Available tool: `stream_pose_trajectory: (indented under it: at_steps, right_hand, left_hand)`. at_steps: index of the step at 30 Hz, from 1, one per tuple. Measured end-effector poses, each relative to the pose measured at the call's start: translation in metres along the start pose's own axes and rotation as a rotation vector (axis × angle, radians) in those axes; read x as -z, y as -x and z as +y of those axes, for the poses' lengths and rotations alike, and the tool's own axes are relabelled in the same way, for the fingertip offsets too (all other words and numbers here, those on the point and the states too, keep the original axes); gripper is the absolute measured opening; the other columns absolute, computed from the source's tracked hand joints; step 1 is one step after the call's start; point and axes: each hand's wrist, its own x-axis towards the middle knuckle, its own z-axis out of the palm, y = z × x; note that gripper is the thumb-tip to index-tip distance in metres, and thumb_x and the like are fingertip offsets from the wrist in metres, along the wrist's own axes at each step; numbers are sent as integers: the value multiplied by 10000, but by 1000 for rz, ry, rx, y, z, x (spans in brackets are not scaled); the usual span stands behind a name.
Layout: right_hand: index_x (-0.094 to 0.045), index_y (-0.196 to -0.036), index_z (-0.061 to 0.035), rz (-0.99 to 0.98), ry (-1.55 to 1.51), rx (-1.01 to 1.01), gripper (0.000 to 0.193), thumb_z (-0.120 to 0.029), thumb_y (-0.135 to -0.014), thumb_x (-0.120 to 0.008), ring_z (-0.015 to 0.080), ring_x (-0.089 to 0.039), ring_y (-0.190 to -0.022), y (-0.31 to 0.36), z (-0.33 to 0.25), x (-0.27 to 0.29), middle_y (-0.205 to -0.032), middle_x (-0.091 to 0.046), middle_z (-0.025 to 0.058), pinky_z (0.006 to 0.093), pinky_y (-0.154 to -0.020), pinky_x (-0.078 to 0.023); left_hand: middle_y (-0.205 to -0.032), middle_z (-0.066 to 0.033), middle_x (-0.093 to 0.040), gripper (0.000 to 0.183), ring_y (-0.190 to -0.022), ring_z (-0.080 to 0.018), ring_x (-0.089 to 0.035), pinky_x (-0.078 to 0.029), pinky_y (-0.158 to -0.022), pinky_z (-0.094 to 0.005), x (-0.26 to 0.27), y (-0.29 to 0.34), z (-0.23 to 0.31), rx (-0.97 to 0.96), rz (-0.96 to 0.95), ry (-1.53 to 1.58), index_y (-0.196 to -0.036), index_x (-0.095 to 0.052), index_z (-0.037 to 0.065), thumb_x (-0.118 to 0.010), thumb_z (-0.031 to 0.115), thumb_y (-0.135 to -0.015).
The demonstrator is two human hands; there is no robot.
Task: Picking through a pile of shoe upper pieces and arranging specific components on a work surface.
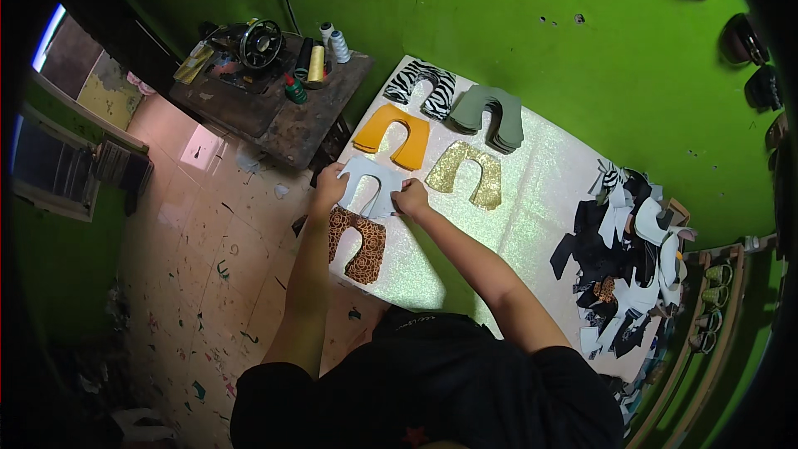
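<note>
My left hand (330, 186) and my right hand (411, 198) grip opposite sides of a white U-shaped cut piece (366, 168), perhaps a small stack, its opening toward me. It lies on or just over a table (532, 199) covered in glittery white material. Close below it is a brown and black patterned piece (366, 258) of the same shape. Beyond are orange pieces (381, 126), a zebra-striped stack (439, 95) and a thick grey-green stack (504, 120). Gold glitter pieces (454, 165) lie to the right of my hands.
A sewing machine (256, 43) stands on a worn wooden table (287, 129) at the far left, with a yellow thread cone (317, 63) and a green bottle (294, 90). Mixed scraps (619, 249) heap at the right. Sandals (708, 320) hang on a rack. Offcuts litter the tiled floor (224, 283).
</note>
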Motion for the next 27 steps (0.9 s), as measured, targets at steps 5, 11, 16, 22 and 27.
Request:
stream_pose_trajectory:
  at_steps: [5, 11, 16, 22, 27]
  right_hand:
    - [-413, -946, 15, -1, -230, -9, 360, -16, -698, -672, 217, -600, -646, -3, 3, 13, -839, -509, 130, 333, -483, -570]
    - [-394, -964, 34, 23, -272, 37, 394, -18, -699, -681, 203, -600, -647, 15, 0, 7, -783, -525, 126, 323, -499, -557]
    - [-431, -1036, 40, 104, 254, 320, 532, -141, -629, -723, 325, -601, -735, 16, 22, 10, -873, -588, 229, 378, -696, -480]
    - [-471, -1083, 56, 142, 440, 481, 465, -114, -681, -634, 390, -561, -873, 31, 27, 11, -907, -580, 256, 408, -776, -452]
    - [-543, -1018, 25, -1, 354, 526, 327, -100, -721, -605, 263, -583, -738, 43, 36, 41, -820, -596, 168, 331, -695, -467]
  left_hand:
    - [-799, -148, -636, 194, -727, -185, -605, -449, -656, -289, -7, -3, 31, -12, 16, 78, -903, -596, -30, -615, 79, -744]
    - [-791, -141, -628, 221, -725, -201, -602, -452, -659, -300, 0, 2, 36, -15, 56, 142, -912, -594, -16, -647, 58, -711]
    - [-942, -137, -564, 284, -878, -297, -538, -431, -773, -359, -5, 14, 37, -208, 267, -155, -941, -583, 31, -669, 34, -671]
    - [-1099, -92, -527, 266, -1032, -285, -481, -391, -859, -395, -22, 54, 66, -285, 128, -261, -980, -595, 81, -633, 101, -717]
    - [-1246, -62, -454, 374, -1149, -243, -423, -347, -931, -402, -57, 94, 77, -306, -147, -344, -1087, -585, 106, -640, 126, -718]
